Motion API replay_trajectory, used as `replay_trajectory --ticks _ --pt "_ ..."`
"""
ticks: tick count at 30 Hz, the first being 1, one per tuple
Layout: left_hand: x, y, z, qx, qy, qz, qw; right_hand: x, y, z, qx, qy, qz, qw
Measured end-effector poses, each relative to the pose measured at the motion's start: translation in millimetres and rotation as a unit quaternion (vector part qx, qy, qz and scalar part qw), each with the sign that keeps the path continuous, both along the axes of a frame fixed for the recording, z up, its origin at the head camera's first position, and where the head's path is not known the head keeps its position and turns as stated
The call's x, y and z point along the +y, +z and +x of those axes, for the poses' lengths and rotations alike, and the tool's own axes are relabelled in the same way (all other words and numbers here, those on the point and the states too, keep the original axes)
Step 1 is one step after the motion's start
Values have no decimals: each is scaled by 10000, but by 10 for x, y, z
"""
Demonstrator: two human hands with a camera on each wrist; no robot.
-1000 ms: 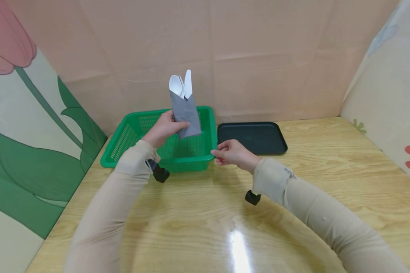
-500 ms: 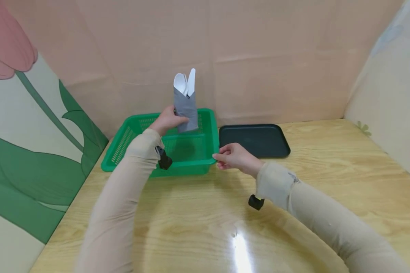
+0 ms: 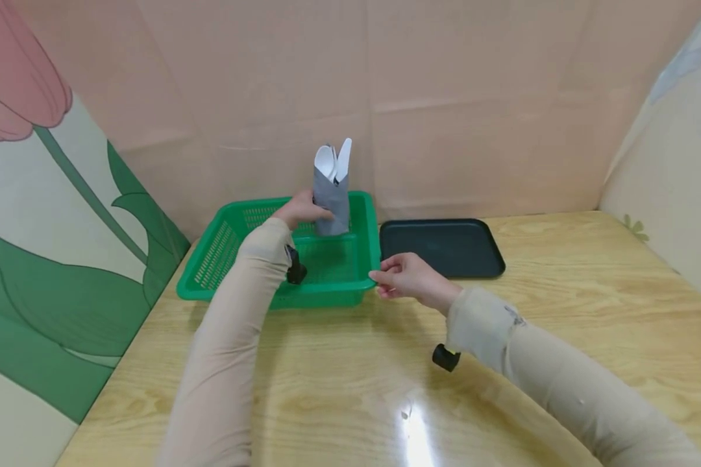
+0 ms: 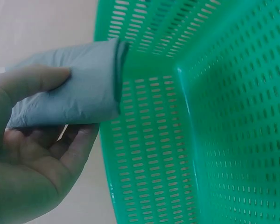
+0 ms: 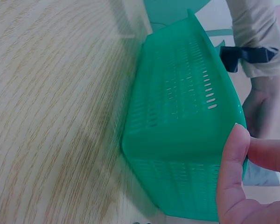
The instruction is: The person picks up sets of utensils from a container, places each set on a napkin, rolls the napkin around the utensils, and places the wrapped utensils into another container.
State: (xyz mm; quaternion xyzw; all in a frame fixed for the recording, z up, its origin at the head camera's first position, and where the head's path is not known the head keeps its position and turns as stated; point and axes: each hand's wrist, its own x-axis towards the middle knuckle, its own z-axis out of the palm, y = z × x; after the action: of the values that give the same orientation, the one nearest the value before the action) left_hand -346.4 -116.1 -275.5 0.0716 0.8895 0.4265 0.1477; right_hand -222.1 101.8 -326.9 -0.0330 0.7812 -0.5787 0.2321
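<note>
My left hand [image 3: 305,209] holds a folded grey napkin [image 3: 332,204] near its lower part, thumb on the front face. A white spoon [image 3: 325,161], a white knife [image 3: 344,159] and a partly hidden white utensil stick out of its top. The bundle stands upright over the back right of the green plastic basket [image 3: 204,295]; in the left wrist view, the napkin's folded end [image 4: 95,79] is over the basket's slotted wall [image 4: 149,154]. My right hand [image 3: 411,279] pinches the basket's front right corner rim, its thumb [image 5: 235,154] outside in the right wrist view.
A black rectangular tray [image 3: 441,248] lies on the wooden table [image 3: 339,376] just right of the basket. Behind them hangs a pinkish backdrop [image 3: 473,97]. A flower-printed panel [image 3: 47,259] stands along the left side.
My left hand has carried the napkin bundle to the right and toward the back of the basket, and lowered it. The right hand keeps its hold on the corner.
</note>
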Motion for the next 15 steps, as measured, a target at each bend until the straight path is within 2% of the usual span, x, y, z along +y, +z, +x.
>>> replay_trajectory --ticks 6,10,15 --pt "-20 -59 -8 -321 -187 -216 9991 1 -10 18 -48 3 -49 10000" --pt "-31 -105 -13 -530 -510 -251 9970 -2 -5 30 -43 1 -85 10000" --pt "-7 -192 -50 -1087 -918 -185 9897 1 -4 32 -32 24 -63 10000"
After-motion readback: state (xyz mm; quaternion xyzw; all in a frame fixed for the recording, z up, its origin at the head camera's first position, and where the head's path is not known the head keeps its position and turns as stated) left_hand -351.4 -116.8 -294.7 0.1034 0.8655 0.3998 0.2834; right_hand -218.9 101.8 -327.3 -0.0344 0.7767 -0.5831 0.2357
